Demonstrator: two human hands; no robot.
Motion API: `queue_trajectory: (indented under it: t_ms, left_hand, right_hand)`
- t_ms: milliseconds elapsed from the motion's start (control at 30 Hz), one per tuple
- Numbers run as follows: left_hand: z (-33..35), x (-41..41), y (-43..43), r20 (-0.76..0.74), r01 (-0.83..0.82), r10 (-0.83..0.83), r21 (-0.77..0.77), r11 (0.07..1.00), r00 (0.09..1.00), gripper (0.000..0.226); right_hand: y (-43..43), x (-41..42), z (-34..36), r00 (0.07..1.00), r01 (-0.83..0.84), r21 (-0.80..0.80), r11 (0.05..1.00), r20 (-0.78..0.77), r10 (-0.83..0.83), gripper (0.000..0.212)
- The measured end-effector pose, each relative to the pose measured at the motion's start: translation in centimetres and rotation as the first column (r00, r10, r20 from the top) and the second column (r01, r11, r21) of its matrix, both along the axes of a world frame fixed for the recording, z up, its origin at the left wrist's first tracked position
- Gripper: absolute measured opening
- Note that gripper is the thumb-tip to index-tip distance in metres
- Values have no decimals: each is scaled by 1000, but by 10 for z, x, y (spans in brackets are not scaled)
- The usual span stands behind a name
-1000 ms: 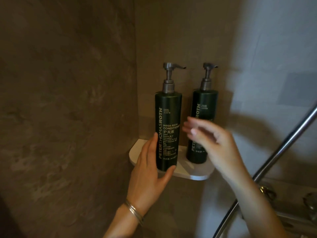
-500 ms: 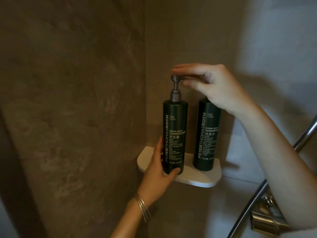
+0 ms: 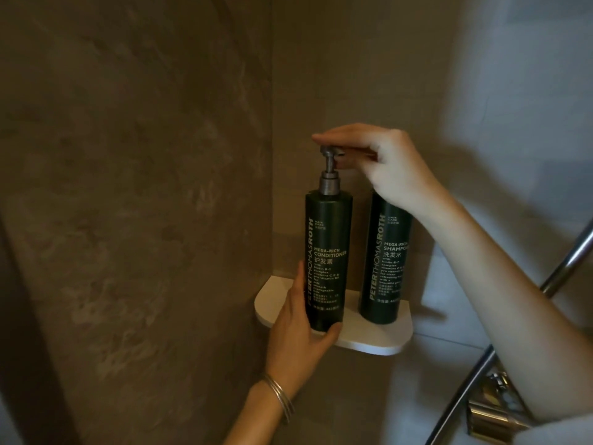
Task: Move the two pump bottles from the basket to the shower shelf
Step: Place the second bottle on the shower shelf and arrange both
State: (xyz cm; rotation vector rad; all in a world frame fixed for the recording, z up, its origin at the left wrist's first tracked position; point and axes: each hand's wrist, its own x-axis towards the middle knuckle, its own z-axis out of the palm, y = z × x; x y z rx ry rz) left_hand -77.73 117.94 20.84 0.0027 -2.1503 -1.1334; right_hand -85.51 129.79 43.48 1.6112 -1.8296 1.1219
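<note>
Two dark green pump bottles stand upright on the small white corner shelf point(image 3: 369, 343). The conditioner bottle point(image 3: 327, 261) is on the left, near the shelf's front edge. My left hand point(image 3: 296, 329) wraps around its base from the left. My right hand point(image 3: 382, 165) pinches the grey pump head of the conditioner bottle from above. The shampoo bottle point(image 3: 383, 268) stands to the right and slightly further back; its pump is hidden behind my right hand and wrist. No basket is in view.
A brown stone wall fills the left side and a pale tiled wall the right. A slanted chrome bar point(image 3: 500, 342) and a metal shower fitting point(image 3: 494, 409) sit at the lower right, under my right forearm. Thin bangles point(image 3: 280, 398) circle my left wrist.
My right hand rose from in front of the shampoo bottle to the conditioner's pump head and now grips it. My left hand stays on the conditioner's base. The view shifted slightly.
</note>
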Motion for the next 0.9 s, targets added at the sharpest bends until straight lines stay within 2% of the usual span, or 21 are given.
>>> queue_trajectory:
  t_ms: [300, 533, 633, 733, 900]
  left_hand:
    - [-5, -4, -3, -9, -29, 28, -53, 998, 1000, 108]
    - [-5, -3, -2, -39, -50, 47, -70, 996, 998, 107]
    - [-5, -3, -4, -45, -48, 44, -89, 995, 998, 106]
    - [-5, -4, -6, -44, -18, 15, -74, 997, 999, 105]
    - [-8, -1, -7, -51, -44, 41, -52, 998, 998, 95]
  right_hand:
    - [-8, -5, -8, 996, -6, -108, 994, 90, 16, 34]
    - [-8, 0, -9, 993, 66, -94, 993, 102, -56, 34]
    - [-4, 7, -18, 987, 75, -66, 995, 145, -65, 46]
    - [4, 18, -44, 955, 71, -49, 996, 293, -54, 68]
    - [14, 29, -104, 885, 113, -66, 991, 460, -70, 74]
